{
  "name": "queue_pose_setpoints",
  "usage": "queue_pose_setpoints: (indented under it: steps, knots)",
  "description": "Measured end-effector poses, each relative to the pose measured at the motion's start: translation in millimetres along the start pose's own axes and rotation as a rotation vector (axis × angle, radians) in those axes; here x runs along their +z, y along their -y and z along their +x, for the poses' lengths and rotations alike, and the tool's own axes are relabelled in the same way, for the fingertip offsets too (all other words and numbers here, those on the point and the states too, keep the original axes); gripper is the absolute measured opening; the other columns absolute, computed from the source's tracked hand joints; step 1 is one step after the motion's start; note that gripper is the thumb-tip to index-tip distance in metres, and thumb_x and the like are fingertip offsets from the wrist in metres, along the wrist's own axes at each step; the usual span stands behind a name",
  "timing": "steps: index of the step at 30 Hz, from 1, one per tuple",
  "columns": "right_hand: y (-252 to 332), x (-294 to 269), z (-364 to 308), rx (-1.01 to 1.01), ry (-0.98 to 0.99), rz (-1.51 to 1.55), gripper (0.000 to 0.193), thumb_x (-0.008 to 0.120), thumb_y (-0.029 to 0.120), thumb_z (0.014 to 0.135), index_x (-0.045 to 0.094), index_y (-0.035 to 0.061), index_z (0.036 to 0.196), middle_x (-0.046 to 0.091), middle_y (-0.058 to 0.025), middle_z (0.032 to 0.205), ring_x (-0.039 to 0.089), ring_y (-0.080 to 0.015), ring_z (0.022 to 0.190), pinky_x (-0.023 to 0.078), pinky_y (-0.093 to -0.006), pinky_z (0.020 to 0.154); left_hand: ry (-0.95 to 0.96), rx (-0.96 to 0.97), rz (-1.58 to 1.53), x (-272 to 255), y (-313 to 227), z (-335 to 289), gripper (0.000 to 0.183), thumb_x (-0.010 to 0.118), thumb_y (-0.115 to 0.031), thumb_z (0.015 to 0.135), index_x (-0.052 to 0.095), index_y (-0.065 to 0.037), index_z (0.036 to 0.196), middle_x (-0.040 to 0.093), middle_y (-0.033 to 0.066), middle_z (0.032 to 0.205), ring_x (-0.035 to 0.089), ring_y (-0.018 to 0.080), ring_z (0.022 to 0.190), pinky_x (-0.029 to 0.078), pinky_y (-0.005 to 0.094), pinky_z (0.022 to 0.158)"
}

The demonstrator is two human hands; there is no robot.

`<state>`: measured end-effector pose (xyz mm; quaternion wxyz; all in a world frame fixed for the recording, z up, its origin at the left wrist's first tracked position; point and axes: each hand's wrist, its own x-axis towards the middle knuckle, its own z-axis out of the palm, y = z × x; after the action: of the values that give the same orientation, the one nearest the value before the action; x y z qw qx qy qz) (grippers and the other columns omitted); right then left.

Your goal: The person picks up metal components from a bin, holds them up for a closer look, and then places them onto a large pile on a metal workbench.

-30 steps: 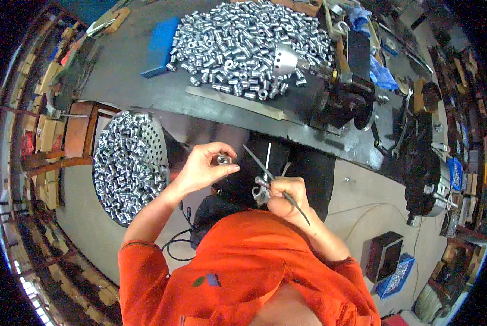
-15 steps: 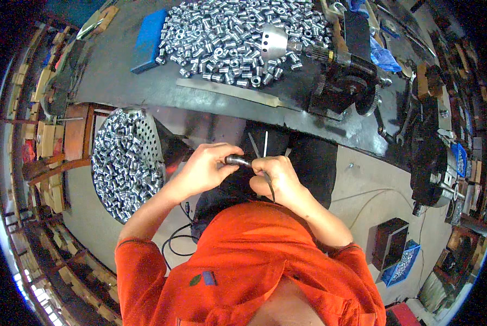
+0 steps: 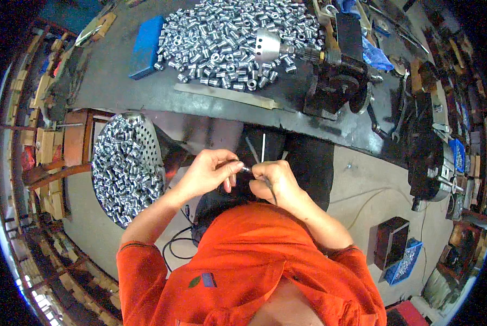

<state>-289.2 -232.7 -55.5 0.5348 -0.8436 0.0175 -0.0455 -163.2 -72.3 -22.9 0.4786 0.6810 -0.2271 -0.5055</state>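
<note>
In front of my lap the fingertips of my left hand (image 3: 212,171) are closed in a pinch at one end of a small shiny metal fitting (image 3: 245,169). My right hand (image 3: 276,180) is curled against the fitting's other end, its fingers closed. A thin dark strip (image 3: 272,191) comes out below the right fingers. Beyond that hand show a pale narrow rod (image 3: 263,146) and a dark blade-like piece (image 3: 251,149); whether these belong to one tool is hidden by the fingers.
A perforated round pan (image 3: 151,142) heaped with metal fittings stands at my left. On the dark bench (image 3: 124,93) lie a large pile of fittings (image 3: 216,46), a blue block (image 3: 146,48), a flat metal bar (image 3: 224,96) and a geared machine (image 3: 338,81). A blue bin (image 3: 403,265) stands lower right.
A dark cylindrical piece that showed between my hands is out of sight, and a shorter shiny end shows there. My left fingers have shifted slightly right and down, with the lower fingers loosened.
</note>
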Motion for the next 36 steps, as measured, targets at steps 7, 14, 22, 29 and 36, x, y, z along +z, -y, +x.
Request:
queue_pose_setpoints:
  steps: [7, 14, 22, 29, 36]
  knots:
    - [-9.2, -16.5, -13.5, 0.08, -0.002, 0.269, 0.027, 0.058, 0.012, 0.07, 0.036, 0.0042, 0.055, 0.034, -0.0035, 0.05, 0.037, -0.01, 0.048, 0.03, -0.0298, 0.045, -0.153, 0.193, 0.189, -27.4, -9.6, 1.9, 0.019, 0.064, 0.002, 0.078, 0.06, 0.0, 0.096, 0.06, 0.0011, 0.076, 0.056, 0.0063, 0.065, 0.046, 0.0216, 0.057]
    - [36.6, -29.2, -18.1, -0.391, -0.041, 0.283, 0.03, 0.061, 0.01, 0.061, 0.031, 0.0068, 0.056, 0.032, -0.0067, 0.053, 0.037, -0.0249, 0.043, 0.025, -0.0369, 0.041, -0.557, 0.564, 0.904, -37.1, -0.2, 14.0, 0.023, 0.066, -0.005, 0.063, 0.061, -0.006, 0.085, 0.054, 0.0079, 0.073, 0.059, 0.0268, 0.06, 0.046, 0.0361, 0.052]
    - [25.1, -9.2, -3.6, -0.178, 0.016, 0.349, 0.026, 0.059, 0.002, 0.062, 0.034, 0.0057, 0.057, 0.031, -0.0079, 0.053, 0.036, -0.0216, 0.045, 0.026, -0.0337, 0.043, -0.434, 0.674, 1.101, -23.2, 0.5, 16.2, 0.032, 0.069, -0.011, 0.059, 0.061, -0.008, 0.091, 0.054, 0.0076, 0.078, 0.058, 0.0287, 0.06, 0.048, 0.0386, 0.052]
    - [2.7, -7.7, 1.0, -0.289, -0.163, 0.004, 0.022, 0.062, 0.002, 0.056, 0.041, 0.0079, 0.056, 0.041, -0.0088, 0.054, 0.047, -0.0277, 0.047, 0.033, -0.037, 0.042, -0.414, 0.712, 1.183, -22.1, -16.8, 48.5, 0.032, 0.067, -0.015, 0.064, 0.061, -0.012, 0.095, 0.059, 0.0072, 0.074, 0.061, 0.0278, 0.063, 0.048, 0.0408, 0.056]
    - [14.4, -26.3, -15.5, -0.413, -0.425, -0.099, 0.022, 0.051, -0.004, 0.057, 0.032, 0.0059, 0.051, 0.037, -0.0059, 0.049, 0.038, -0.0185, 0.038, 0.026, -0.029, 0.037, -0.692, 0.63, 0.463, -108.0, -75.9, 128.3, 0.048, 0.062, -0.011, 0.073, 0.053, -0.003, 0.12, 0.067, 0.0158, 0.088, 0.065, 0.0288, 0.08, 0.05, 0.0363, 0.071]
